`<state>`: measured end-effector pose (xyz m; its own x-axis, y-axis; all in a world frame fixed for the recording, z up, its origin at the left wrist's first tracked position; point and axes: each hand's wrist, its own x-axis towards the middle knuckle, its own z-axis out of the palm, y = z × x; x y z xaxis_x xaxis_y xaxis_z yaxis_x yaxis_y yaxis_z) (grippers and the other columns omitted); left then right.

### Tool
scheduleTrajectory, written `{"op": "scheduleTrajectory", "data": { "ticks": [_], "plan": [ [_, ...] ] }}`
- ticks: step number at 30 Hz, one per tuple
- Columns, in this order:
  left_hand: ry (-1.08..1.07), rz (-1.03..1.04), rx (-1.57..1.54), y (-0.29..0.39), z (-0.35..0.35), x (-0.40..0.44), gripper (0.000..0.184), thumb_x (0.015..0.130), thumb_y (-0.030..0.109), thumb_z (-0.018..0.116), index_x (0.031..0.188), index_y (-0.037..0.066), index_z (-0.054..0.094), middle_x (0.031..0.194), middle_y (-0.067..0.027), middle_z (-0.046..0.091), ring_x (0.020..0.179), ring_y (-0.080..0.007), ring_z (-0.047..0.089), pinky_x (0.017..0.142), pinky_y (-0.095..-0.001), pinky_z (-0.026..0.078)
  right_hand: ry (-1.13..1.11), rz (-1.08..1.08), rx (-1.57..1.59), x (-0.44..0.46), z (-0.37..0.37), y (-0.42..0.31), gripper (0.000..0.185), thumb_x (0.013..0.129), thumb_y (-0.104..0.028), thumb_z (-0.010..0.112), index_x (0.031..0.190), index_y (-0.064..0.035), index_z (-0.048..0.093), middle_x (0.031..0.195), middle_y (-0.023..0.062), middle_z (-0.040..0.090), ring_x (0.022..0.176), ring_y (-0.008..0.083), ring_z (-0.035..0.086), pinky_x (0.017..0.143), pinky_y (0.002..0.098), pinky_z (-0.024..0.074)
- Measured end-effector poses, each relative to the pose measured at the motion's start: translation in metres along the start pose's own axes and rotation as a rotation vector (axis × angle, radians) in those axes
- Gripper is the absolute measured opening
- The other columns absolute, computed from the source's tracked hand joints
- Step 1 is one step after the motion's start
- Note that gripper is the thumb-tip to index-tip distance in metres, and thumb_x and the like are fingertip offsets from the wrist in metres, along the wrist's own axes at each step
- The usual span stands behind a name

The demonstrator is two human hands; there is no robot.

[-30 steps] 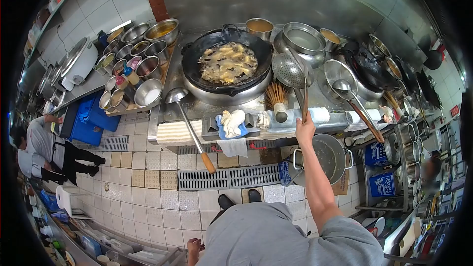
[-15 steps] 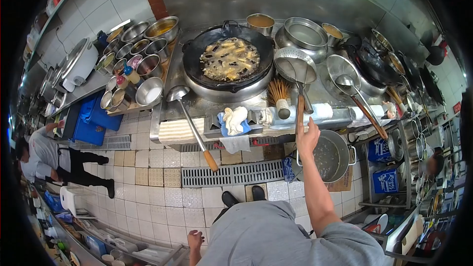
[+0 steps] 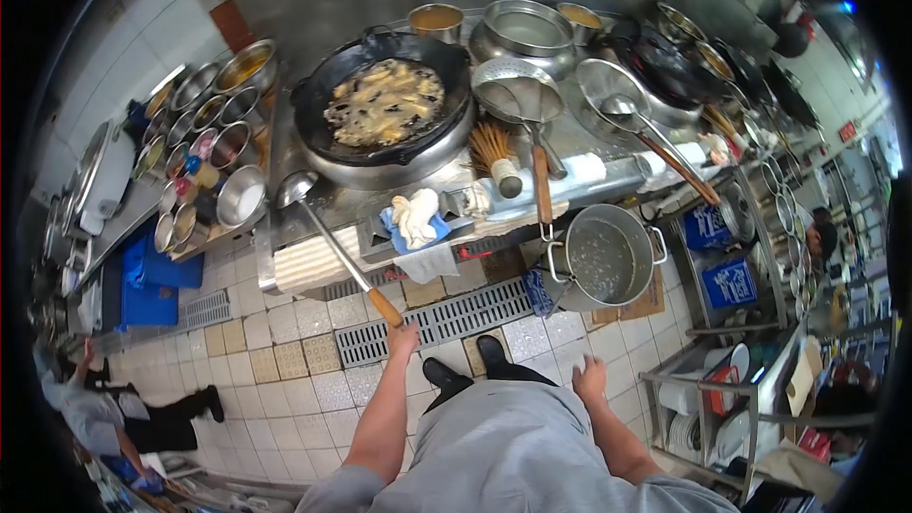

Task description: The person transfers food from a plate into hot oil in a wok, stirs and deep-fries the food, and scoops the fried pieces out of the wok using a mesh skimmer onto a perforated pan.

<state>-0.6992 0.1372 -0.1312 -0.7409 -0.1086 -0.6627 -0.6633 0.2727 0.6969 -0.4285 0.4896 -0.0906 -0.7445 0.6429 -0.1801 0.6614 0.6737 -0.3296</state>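
My left hand (image 3: 404,337) is at the wooden handle end of a long steel ladle (image 3: 332,242), its fingers around the tip. The ladle's bowl rests on the stove's left part. My right hand (image 3: 589,379) hangs over the floor, below a large two-handled pot (image 3: 602,256), with fingers curled loosely and nothing visible in it. Pieces of food (image 3: 385,103) bubble in oil in a black wok (image 3: 313,123). A perforated strainer (image 3: 499,87) lies right of the wok, its wooden handle over the stove's front edge. A bamboo brush (image 3: 494,152) stands beside it.
Metal bowls and squeeze bottles (image 3: 202,171) crowd the left counter. A white cloth (image 3: 415,217) lies at the stove's front edge. Another person (image 3: 104,418) is at the far left, near blue bins (image 3: 152,275). A rack (image 3: 698,389) with dishes stands at the lower right.
My right hand has let go of the strainer handle and dropped lower right. My left hand has risen to the ladle handle. The strainer now lies on the stove, and the view has shifted.
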Motion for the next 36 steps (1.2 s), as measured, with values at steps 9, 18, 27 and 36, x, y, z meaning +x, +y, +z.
{"op": "scheduleTrajectory", "data": {
  "ticks": [9,18,27,36],
  "plan": [
    [-0.070,-0.055,-0.725,0.067,0.071,0.077,0.066,0.080,0.024,0.063,0.130,0.030,0.020,0.126,-0.0104,0.035,0.093,-0.0317,0.052,0.072,-0.0424,0.049,-0.360,0.973,0.344,-0.211,-0.002,0.130,0.028,0.078,-0.013,0.062,0.102,0.0023,0.060,0.083,0.0141,0.065,0.061,0.0224,0.065,0.047,0.0335,0.0529],
    [-0.080,-0.120,-0.390,0.052,0.083,0.110,0.064,0.077,0.040,0.067,0.127,0.012,0.038,0.131,-0.0126,0.038,0.105,-0.0311,0.049,0.082,-0.0422,0.047,0.024,0.562,1.622,-0.121,-0.135,-0.065,0.025,0.085,-0.022,0.060,0.068,-0.0042,0.055,0.060,0.0031,0.053,0.052,0.0127,0.050,0.064,0.0283,0.0483],
    [-0.200,0.166,0.130,0.040,0.034,0.043,0.038,0.084,0.038,0.058,0.104,0.006,0.057,0.070,-0.0051,0.055,0.050,-0.0127,0.047,0.038,-0.0252,0.034,-0.277,-1.181,2.078,-0.118,-0.364,-0.215,0.051,0.077,-0.050,0.065,0.054,-0.0079,0.047,0.050,-0.0002,0.040,0.042,0.0146,0.040,0.075,0.0479,0.0453],
    [-0.309,0.195,0.157,0.005,0.027,-0.001,0.023,0.089,0.028,0.052,0.101,0.008,0.053,0.063,-0.0020,0.051,0.040,-0.0093,0.040,0.032,-0.0216,0.029,-0.350,-1.177,2.186,-0.156,-0.378,-0.151,0.051,0.077,-0.049,0.065,0.053,-0.0078,0.047,0.049,0.0000,0.041,0.042,0.0147,0.041,0.072,0.0451,0.0454]
  ]
}}
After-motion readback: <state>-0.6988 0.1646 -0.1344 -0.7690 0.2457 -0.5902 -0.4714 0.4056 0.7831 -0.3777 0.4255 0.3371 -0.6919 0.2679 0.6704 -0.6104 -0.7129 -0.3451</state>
